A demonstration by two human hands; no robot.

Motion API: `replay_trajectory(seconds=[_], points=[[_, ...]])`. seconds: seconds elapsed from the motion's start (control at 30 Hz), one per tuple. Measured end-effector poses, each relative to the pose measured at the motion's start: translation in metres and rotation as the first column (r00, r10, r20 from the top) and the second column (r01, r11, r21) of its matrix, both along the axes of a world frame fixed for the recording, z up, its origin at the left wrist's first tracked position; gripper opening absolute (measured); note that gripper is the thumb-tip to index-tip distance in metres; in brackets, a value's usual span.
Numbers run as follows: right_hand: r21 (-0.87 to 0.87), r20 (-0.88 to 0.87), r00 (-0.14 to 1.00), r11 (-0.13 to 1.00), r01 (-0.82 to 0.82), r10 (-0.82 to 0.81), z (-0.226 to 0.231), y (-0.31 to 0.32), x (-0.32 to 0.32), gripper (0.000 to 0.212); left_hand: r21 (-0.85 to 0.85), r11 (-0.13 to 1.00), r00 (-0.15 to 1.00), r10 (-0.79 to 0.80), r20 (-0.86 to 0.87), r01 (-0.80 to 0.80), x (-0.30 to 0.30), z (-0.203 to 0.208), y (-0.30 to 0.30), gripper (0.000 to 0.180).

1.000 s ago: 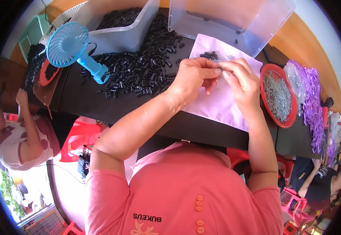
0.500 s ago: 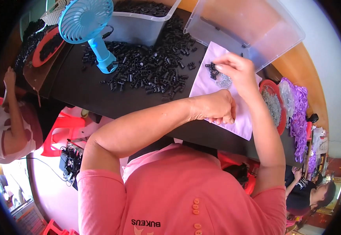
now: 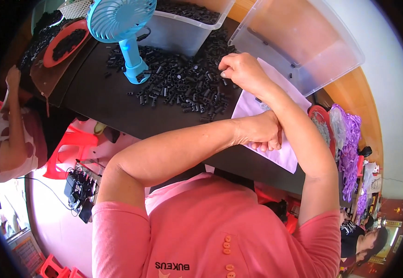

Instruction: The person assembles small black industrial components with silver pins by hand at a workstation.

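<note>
My right hand [image 3: 244, 69] is at the right edge of a pile of small black tubular plastic pieces [image 3: 173, 85]. Its thumb and fingertips are drawn together, and whatever may be between them is too small to make out. Under my right forearm, my left hand [image 3: 261, 131] rests over a pink cloth [image 3: 285, 160] with its fingers curled in. What those fingers may hold is hidden. A few small clear or silvery bits [image 3: 265, 107] lie on the cloth, partly covered by my arm.
A blue handheld fan [image 3: 133, 65] stands left of the pile. Behind are a bin of black pieces [image 3: 183, 39] and a clear plastic bin [image 3: 299, 51]. Right are a red bowl of pale bits [image 3: 321, 121] and purple ribbons [image 3: 349, 153]. Another person's arm [image 3: 14, 99] is at left.
My right hand has moved left and away from me, from above the cloth to the pile's edge. My left hand stays over the cloth. The view has shifted slightly.
</note>
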State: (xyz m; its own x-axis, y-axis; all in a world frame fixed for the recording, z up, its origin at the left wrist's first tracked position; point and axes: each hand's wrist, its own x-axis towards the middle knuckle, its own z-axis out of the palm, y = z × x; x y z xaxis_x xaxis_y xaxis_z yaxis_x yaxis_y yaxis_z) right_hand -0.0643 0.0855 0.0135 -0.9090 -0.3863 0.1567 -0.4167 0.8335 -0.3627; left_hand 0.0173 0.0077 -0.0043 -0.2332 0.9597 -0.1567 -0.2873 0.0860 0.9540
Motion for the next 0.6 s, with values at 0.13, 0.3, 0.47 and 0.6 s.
replay_trajectory(seconds=[0.13, 0.3, 0.47, 0.6], points=[[0.12, -0.01, 1.0, 0.993, -0.02, 0.021, -0.004, 0.002, -0.006, 0.012, 0.004, 1.0, 1.0, 0.017, 0.006, -0.017, 0.001, 0.001, 0.001, 0.017], [0.098, -0.118, 0.991, 0.994, -0.047, 0.059, -0.007, 0.001, 0.0, 0.013, 0.001, 1.0, 0.999, 0.022, -0.033, -0.022, 0.001, 0.005, -0.002, 0.014], [0.138, -0.099, 0.989, 0.986, -0.094, 0.108, -0.004, 0.001, -0.002, 0.012, 0.008, 1.0, 0.999, 0.028, -0.03, -0.028, 0.0, -0.002, 0.002, 0.012], [0.17, -0.129, 0.989, 0.984, -0.049, 0.072, -0.002, 0.007, 0.003, 0.012, 0.032, 0.999, 0.999, 0.04, -0.019, -0.039, 0.0, -0.007, 0.005, 0.011]])
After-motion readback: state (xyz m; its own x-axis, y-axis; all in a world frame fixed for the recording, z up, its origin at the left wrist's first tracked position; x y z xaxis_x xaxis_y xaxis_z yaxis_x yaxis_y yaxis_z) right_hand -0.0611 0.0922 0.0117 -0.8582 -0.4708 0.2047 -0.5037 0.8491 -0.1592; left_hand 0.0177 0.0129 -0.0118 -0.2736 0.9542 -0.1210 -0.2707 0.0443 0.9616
